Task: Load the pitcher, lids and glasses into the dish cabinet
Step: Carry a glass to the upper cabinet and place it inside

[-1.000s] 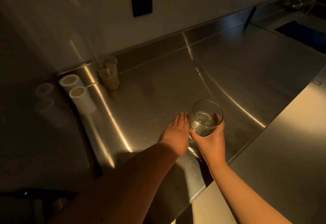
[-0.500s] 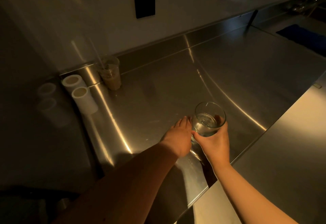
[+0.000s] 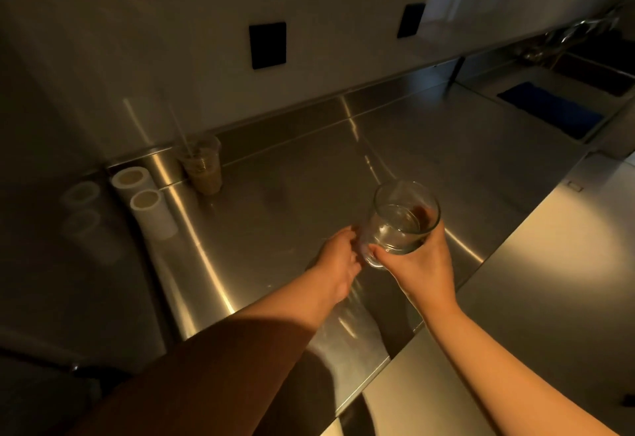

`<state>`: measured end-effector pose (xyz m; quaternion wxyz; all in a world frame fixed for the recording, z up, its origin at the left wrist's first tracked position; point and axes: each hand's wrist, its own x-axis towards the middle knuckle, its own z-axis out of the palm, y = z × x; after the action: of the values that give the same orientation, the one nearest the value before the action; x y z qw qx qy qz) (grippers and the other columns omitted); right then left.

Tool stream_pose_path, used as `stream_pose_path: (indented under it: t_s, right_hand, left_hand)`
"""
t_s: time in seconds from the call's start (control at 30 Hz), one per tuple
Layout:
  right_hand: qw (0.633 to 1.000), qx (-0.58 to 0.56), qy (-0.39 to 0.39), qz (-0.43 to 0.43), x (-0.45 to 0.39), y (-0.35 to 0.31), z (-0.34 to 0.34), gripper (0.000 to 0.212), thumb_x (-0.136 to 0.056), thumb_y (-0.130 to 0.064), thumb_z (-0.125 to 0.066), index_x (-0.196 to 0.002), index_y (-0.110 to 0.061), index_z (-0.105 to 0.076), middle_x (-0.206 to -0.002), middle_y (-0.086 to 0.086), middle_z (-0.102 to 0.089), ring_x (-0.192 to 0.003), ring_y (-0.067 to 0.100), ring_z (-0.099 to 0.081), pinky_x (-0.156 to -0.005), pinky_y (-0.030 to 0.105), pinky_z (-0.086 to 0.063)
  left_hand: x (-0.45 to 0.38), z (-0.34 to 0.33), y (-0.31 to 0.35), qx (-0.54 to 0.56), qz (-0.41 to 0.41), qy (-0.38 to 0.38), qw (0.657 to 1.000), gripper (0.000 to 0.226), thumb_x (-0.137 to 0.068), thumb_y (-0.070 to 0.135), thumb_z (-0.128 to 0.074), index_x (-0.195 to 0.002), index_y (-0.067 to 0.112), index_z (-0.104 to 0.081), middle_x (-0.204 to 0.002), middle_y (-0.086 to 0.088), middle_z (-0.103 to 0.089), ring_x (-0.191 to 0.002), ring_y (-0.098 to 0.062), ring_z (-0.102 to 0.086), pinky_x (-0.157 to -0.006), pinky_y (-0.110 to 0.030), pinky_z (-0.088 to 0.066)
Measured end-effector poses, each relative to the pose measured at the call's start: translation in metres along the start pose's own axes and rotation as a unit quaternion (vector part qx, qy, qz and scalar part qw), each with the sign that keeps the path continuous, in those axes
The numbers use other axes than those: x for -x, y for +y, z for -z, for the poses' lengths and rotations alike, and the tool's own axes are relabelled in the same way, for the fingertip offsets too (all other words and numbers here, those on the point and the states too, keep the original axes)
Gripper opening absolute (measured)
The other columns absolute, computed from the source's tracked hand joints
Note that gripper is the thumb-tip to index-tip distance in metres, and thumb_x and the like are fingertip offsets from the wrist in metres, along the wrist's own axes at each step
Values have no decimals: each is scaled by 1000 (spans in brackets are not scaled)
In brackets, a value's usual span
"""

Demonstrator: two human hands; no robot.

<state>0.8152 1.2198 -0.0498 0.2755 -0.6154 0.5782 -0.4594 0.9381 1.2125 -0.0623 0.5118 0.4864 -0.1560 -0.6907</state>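
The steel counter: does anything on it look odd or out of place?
A plastic cup with a straw, part full of a brown drink, stands by the back edge of the counter beside two white rolls. No spill or damage shows.

Single view only: my head camera, wide-angle, looks forward and steeply down from above the steel tabletop (image 3: pixel 275 215). It faces the back wall, where a black wall plate (image 3: pixel 267 45) sits near the top edge. Both forearms enter from the bottom edge, so the near field is close. Straight edges bow toward the frame borders.
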Motion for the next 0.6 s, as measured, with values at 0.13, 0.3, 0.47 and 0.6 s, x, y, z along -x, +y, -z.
stream_pose_path:
  t_s: [0.13, 0.3, 0.47, 0.6]
  right_hand:
    - [999, -21, 1, 25, 2, -37, 16, 82, -48, -42, -87, -117, -36, -44, -102, -25, -56, -94, -19, -51, -67, -3, -38]
    - [997, -33, -33, 58, 10, -83, 37, 77, -49, -37, -87, -112, -45, -43, -102, -29, -55, -97, -21, -49, -67, -3, -39]
    - [995, -27, -64, 68, 39, -131, 62, 70, -49, -45, -85, -104, -54, -42, -100, -38, -55, -97, -18, -51, -64, 1, -44]
    - [982, -39, -135, 127, 84, -179, 72, 76, -75, -12, -76, -136, -31, -35, -136, -10, -49, -126, 8, -42, -90, 12, -46]
  left_hand:
    - [24, -21, 13, 139, 68, -24, 988, 44, -101, 32, -28, -103, 6, -64, -88, -12, -71, -90, -23, -64, -78, -32, -50]
    - [61, -28, 30, 220, 90, -88, 967, 53, -100, 41, -25, -116, 8, -62, -101, -20, -70, -97, -31, -64, -78, -38, -51]
    - [116, -23, 47, 223, 72, -189, 954, 49, -97, 40, -34, -121, 8, -62, -119, -21, -63, -106, -34, -63, -83, -41, -53]
    - [177, -15, 56, 215, 59, -250, 942, 47, -95, 40, -42, -123, 8, -62, -126, -20, -59, -115, -35, -58, -93, -43, -49]
